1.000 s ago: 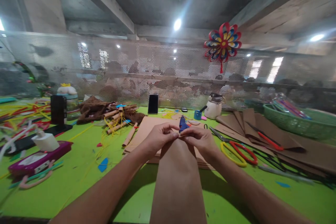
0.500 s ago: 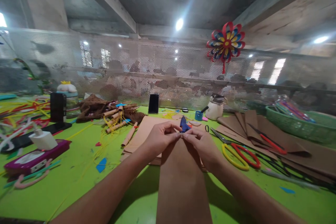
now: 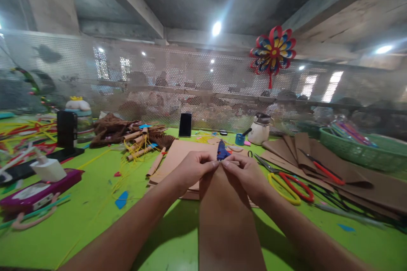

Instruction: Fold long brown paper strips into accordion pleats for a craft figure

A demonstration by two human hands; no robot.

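Observation:
A long strip of brown paper (image 3: 229,220) runs toward me from between my hands. Its far end is pinched by my left hand (image 3: 199,167) from the left and by my right hand (image 3: 243,169) from the right, thumbs and forefingers nearly meeting. Just beyond the fingertips lies a dark blue tool (image 3: 223,151), partly hidden, its kind unclear. Under and behind my left hand is a stack of flat brown paper sheets (image 3: 178,154). Scissors with one yellow and one red handle (image 3: 291,184) rest right of my right hand.
On the left lie a purple power strip (image 3: 40,190), a white plug and rolled paper pieces (image 3: 140,148) with yellow strings. A phone (image 3: 185,125), a blue pot (image 3: 240,139) and a white jar (image 3: 260,130) stand behind. Folded brown paper (image 3: 346,169) and a green basket (image 3: 381,152) are at right.
The near part of the paper strip has swung slightly right. My left fingers have curled closer to the paper; both hands stay at its far end.

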